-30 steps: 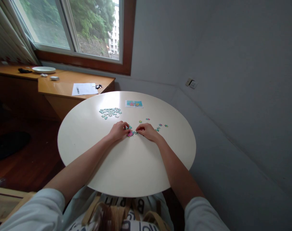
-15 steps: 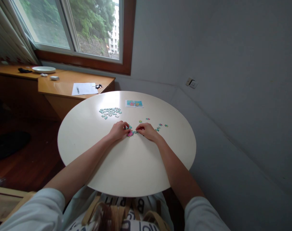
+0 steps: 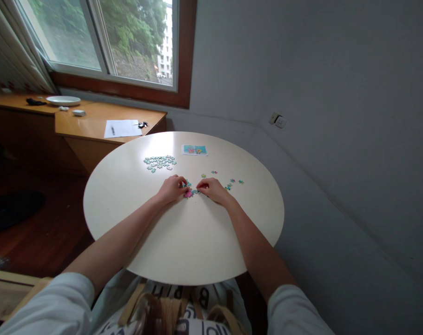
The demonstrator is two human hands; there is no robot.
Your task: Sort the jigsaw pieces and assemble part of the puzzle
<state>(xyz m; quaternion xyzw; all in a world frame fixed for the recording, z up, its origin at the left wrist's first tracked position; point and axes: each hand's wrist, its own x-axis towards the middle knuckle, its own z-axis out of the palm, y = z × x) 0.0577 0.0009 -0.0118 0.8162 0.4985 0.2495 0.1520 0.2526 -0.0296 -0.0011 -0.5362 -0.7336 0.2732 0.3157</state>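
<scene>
Small jigsaw puzzle pieces [image 3: 188, 193], pink and teal, lie joined or close together between my two hands on the white round table [image 3: 183, 242]. My left hand [image 3: 172, 188] rests at their left side, fingers curled, with the fingertips touching the pieces. From the right, my right hand [image 3: 211, 188] pinches at a teal puzzle piece [image 3: 195, 191] by the cluster's edge; its fingertips partly cover it. A spread of teal pieces [image 3: 160, 162] lies beyond my left hand. Several loose pieces [image 3: 233, 180] are scattered past my right hand.
A small picture card [image 3: 194, 150] lies toward the table's far side. Behind the table, a wooden desk [image 3: 93, 116] holds a paper sheet [image 3: 122, 129], keys [image 3: 142, 124] and a white plate [image 3: 63, 101]. A grey wall [image 3: 330, 139] stands at the right.
Hardly anything differs. Both hands stay over the puzzle pieces, with only a very slight shift of the right fingers.
</scene>
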